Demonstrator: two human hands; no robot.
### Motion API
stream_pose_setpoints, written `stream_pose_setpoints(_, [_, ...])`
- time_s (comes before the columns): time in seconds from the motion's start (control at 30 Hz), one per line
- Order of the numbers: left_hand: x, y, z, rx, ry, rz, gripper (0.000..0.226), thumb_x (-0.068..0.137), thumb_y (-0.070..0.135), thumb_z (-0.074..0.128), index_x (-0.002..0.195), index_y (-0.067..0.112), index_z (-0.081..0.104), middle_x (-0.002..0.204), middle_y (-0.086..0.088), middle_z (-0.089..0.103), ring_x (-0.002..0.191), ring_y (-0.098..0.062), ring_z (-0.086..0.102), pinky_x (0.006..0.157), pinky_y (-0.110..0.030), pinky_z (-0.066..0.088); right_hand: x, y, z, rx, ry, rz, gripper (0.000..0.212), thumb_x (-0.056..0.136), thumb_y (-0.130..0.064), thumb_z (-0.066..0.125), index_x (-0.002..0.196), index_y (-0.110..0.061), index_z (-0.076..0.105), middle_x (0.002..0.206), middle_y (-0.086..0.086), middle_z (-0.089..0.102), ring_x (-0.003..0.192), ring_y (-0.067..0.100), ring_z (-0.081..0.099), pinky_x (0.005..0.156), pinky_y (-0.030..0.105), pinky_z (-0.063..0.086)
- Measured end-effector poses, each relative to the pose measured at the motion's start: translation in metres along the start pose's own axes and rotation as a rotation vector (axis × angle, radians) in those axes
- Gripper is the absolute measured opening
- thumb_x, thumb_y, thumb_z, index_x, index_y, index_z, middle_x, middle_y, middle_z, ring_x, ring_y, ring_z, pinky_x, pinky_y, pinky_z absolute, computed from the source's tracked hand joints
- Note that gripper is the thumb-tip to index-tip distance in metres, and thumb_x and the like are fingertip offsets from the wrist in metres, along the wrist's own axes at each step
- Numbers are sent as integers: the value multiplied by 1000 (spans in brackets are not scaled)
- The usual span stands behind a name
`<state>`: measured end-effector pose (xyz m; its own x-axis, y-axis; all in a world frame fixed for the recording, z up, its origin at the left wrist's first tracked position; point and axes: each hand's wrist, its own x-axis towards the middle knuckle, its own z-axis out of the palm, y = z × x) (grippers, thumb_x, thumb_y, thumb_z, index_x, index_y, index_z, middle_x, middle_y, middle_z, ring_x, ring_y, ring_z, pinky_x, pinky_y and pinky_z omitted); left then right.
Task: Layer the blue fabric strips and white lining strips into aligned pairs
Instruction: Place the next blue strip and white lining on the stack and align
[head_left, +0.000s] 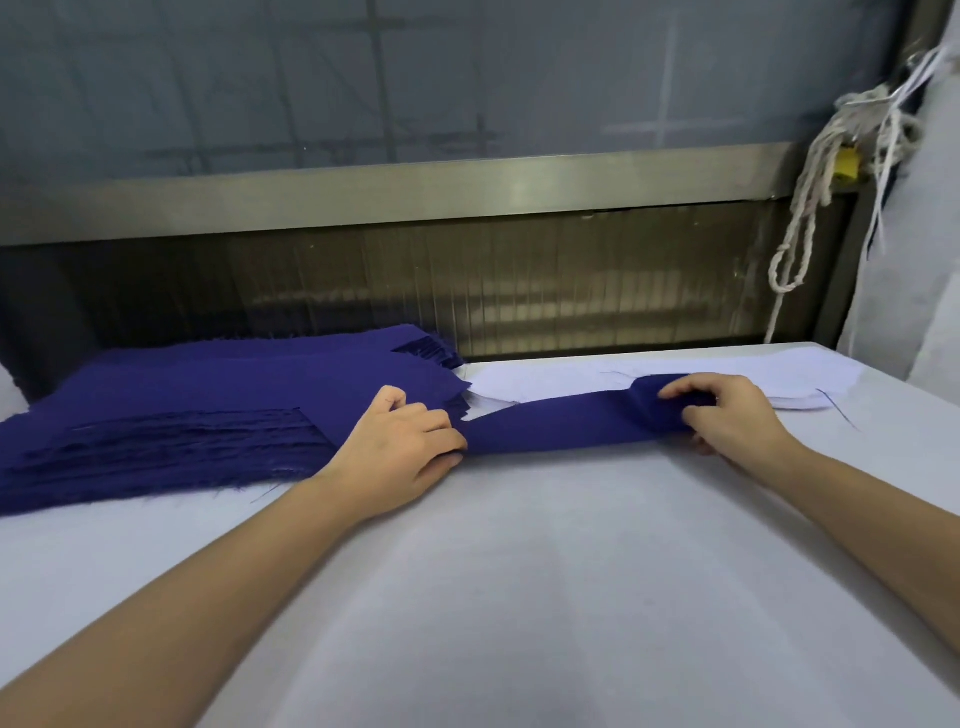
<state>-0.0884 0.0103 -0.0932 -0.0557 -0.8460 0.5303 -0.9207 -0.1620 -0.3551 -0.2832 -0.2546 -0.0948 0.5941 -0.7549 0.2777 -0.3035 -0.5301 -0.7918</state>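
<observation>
A deep blue strip (550, 423) stretches along the table (519, 571) near its far edge, left end pinched by the left hand (400, 447), bunched right end gripped by the right hand (727, 415)

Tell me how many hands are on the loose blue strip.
2. The left hand pinches one end of the blue strip beside the blue stack; the right hand grips the other end, near the white lining strips.

Soft, even, cool light; faint sheen on tabletop (519, 597); wide-angle bending at edges; slight overall softness.
</observation>
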Motion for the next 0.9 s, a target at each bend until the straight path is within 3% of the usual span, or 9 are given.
stream_pose_setpoints(0.17, [-2,-1,1,-90,-38,24,7,78,19,71,84,15,74,73,1,65,59,-23,58,57,-29,47,-4,0,2,-153,25,-102,50,71,14,44,99,-20,69,102,-2,54,89,17,50,74,25,36])
stream_pose_setpoints(0.23, [-4,-4,-1,-76,-38,-27,13,79,22,65,86,15,73,78,0,65,65,-24,58,58,-34,46,-4,0,0,-252,26,-101,46,71,9,46,98,-19,70,100,-1,59,88,17,51,73,25,37])
stream_pose_setpoints(0.37, [-10,-13,-2,-59,-142,-131,25,75,22,73,100,18,70,93,1,63,80,-24,56,72,-35,39,-4,3,-7,-644,-25,-88,27,81,-8,48,92,-19,70,97,2,67,88,27,57,70,29,42])
stream_pose_setpoints(0.47, [-11,-17,-1,-47,-201,-157,28,79,22,67,106,20,68,99,2,62,88,-23,54,77,-33,37,-3,3,-12,-774,-62,-31,17,82,-13,50,90,-19,65,96,5,64,82,26,53,65,29,40])
stream_pose_setpoints(0.53, [-10,-16,-1,-62,-169,-148,22,79,16,67,101,18,70,92,1,64,82,-24,57,73,-34,39,-2,3,-13,-894,-66,-34,13,80,-13,52,89,-17,60,99,5,55,86,25,47,65,29,37])
stream_pose_setpoints(0.63, [-11,-11,-1,-88,-156,-107,17,80,9,66,95,16,72,82,0,65,72,-25,59,68,-35,42,-4,4,-9,-1083,-2,-103,23,79,-14,54,101,-15,60,112,6,40,105,28,38,76,33,39])
stream_pose_setpoints(0.73, [-12,-9,3,-140,-219,-85,22,88,13,59,106,19,69,91,2,65,82,-21,60,76,-27,38,-6,5,-6,-1192,69,-253,37,79,-14,55,115,-20,55,136,7,28,121,30,29,88,34,34])
stream_pose_setpoints(0.83, [-13,-11,5,-185,-237,-107,27,92,20,52,115,24,65,100,7,62,92,-15,57,77,-18,31,-4,2,-4,-1153,44,-398,42,82,-8,51,120,-23,55,134,1,39,118,24,37,88,30,32])
stream_pose_setpoints(0.9, [-14,-12,3,-228,-243,-116,26,91,28,53,114,25,65,97,10,61,91,-12,57,74,-19,37,-5,-2,-1,-1128,2,-435,44,85,-6,46,123,-26,54,123,-3,50,107,21,47,80,26,33])
